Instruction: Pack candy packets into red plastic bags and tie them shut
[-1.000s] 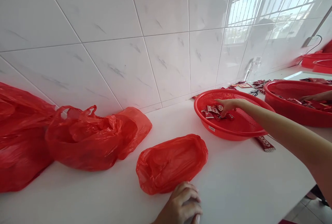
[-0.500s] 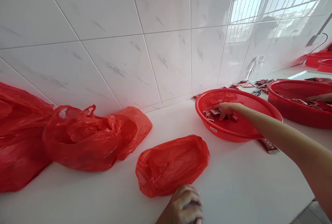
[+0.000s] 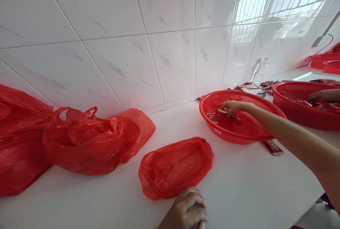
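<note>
My right hand point(image 3: 233, 108) reaches into a red perforated plastic basket point(image 3: 240, 138), fingers closed on small red packets point(image 3: 223, 111) with white print. A few more packets point(image 3: 212, 117) lie on the basket floor beside my fingertips; a small dark item shows under the hand. My left hand point(image 3: 187, 209) rests on the white table at the bottom, loosely curled with gaps between its fingers and nothing visible in it. Its knuckles are by the near edge of an opened red plastic bag point(image 3: 176, 169), which lies spread like a shallow bowl.
Filled-out red plastic bags point(image 3: 85, 147) stand at the left against the tiled wall. A red patterned box point(image 3: 273, 147) lies partly under the basket. At right, another person's hand point(image 3: 324, 95) is in a second red basket point(image 3: 305, 115). Scissors point(image 3: 261, 94) and a clear bottle point(image 3: 260, 69) are behind.
My right hand has lifted slightly and shifted a little right inside the basket, packets at its fingertips. My left hand stays in place. The other person's hand has moved further into view.
</note>
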A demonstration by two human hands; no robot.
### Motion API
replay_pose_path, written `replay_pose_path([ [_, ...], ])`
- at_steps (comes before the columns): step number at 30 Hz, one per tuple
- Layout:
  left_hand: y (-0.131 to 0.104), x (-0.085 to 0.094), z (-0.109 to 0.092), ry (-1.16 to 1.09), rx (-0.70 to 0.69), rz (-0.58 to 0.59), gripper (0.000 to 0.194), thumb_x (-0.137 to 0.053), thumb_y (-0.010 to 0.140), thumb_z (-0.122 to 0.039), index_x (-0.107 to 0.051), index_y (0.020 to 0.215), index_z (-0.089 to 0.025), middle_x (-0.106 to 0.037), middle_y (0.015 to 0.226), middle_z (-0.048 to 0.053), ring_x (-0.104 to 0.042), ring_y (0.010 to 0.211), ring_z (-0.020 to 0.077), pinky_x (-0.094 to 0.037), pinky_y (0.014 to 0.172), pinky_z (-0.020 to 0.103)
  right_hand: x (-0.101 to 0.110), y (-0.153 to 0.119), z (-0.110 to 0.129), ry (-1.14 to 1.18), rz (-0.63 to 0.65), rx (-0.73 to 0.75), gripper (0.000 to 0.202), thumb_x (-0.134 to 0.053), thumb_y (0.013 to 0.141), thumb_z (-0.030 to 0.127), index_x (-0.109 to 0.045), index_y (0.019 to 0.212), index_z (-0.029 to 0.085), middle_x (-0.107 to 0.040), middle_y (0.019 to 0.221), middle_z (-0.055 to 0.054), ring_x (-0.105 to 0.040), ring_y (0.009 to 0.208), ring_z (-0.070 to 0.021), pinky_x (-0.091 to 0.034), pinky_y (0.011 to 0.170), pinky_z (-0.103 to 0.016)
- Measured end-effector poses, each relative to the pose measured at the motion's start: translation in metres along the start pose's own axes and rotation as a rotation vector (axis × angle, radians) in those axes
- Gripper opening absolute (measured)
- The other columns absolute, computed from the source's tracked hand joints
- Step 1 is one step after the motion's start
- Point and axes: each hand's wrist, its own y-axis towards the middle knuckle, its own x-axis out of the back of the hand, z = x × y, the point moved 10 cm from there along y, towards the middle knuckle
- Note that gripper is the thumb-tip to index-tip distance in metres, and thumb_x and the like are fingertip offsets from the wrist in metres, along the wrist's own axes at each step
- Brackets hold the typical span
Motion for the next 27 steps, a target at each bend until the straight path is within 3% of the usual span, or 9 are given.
replay_pose_path([
  [4, 0.001, 0.002, -0.001, -0.004, -0.008, -0.023, 0.016, -0.059, 0.081, -0.004, -0.065, 0.086, -0.019, -0.065, 0.093, 0.005, -0.062, 0.1, 0.0187, -0.055, 0.096, 0.033, 0.008, -0.017, 0.002, 0.157, 0.032, -0.011, 0.025, -0.074, 0.062, 0.021, -0.068, 0.086, 0.019, -0.066, 0.079, -0.004, -0.066, 0.072, -0.0204, -0.056, 0.058, -0.028],
  [8, 0.004, 0.004, -0.002, -0.02, -0.004, -0.03, 0.017, -0.06, 0.079, -0.003, -0.065, 0.086, -0.019, -0.065, 0.093, 0.006, -0.061, 0.099, 0.0188, -0.056, 0.093, 0.031, 0.014, -0.032, 0.003, 0.372, 0.032, -0.025, 0.016, -0.071, 0.063, 0.018, -0.062, 0.076, 0.019, -0.066, 0.079, -0.004, -0.065, 0.074, -0.0188, -0.053, 0.059, -0.025],
  [14, 0.003, 0.003, -0.001, -0.057, 0.004, -0.03, 0.015, -0.058, 0.082, -0.007, -0.065, 0.087, -0.019, -0.064, 0.093, 0.007, -0.061, 0.099, 0.0199, -0.056, 0.092, 0.033, 0.021, -0.043, -0.005, 0.593, -0.074, -0.111, 0.021, -0.067, 0.065, 0.007, -0.063, 0.082, 0.018, -0.072, 0.091, -0.006, -0.068, 0.083, -0.0193, -0.056, 0.07, -0.025],
  [18, -0.004, -0.002, 0.005, -0.062, 0.013, -0.093, 0.013, -0.062, 0.08, -0.007, -0.064, 0.085, -0.019, -0.062, 0.092, 0.006, -0.06, 0.099, 0.02, -0.055, 0.091, 0.033, 0.022, -0.048, -0.017, 0.675, -0.155, -0.238, 0.019, -0.063, 0.069, -0.001, -0.06, 0.076, 0.016, -0.07, 0.079, -0.005, -0.066, 0.069, -0.0167, -0.054, 0.062, -0.024],
  [21, -0.007, -0.008, 0.009, -0.034, 0.036, -0.062, 0.019, -0.066, 0.075, -0.004, -0.062, 0.085, -0.019, -0.062, 0.093, 0.005, -0.06, 0.1, 0.0203, -0.054, 0.092, 0.033, 0.023, -0.049, -0.024, 0.693, -0.185, -0.296, 0.017, -0.061, 0.075, -0.001, -0.057, 0.071, 0.016, -0.066, 0.065, -0.005, -0.06, 0.056, -0.0143, -0.05, 0.053, -0.024],
  [27, -0.005, -0.004, 0.004, -0.041, 0.008, -0.079, 0.019, -0.059, 0.075, -0.006, -0.062, 0.087, -0.02, -0.064, 0.092, 0.007, -0.061, 0.1, 0.0222, -0.055, 0.093, 0.037, 0.028, -0.054, -0.022, 0.801, -0.222, -0.273, 0.017, -0.056, 0.086, -0.003, -0.059, 0.079, 0.013, -0.067, 0.065, -0.006, -0.063, 0.057, -0.0128, -0.053, 0.06, -0.024],
])
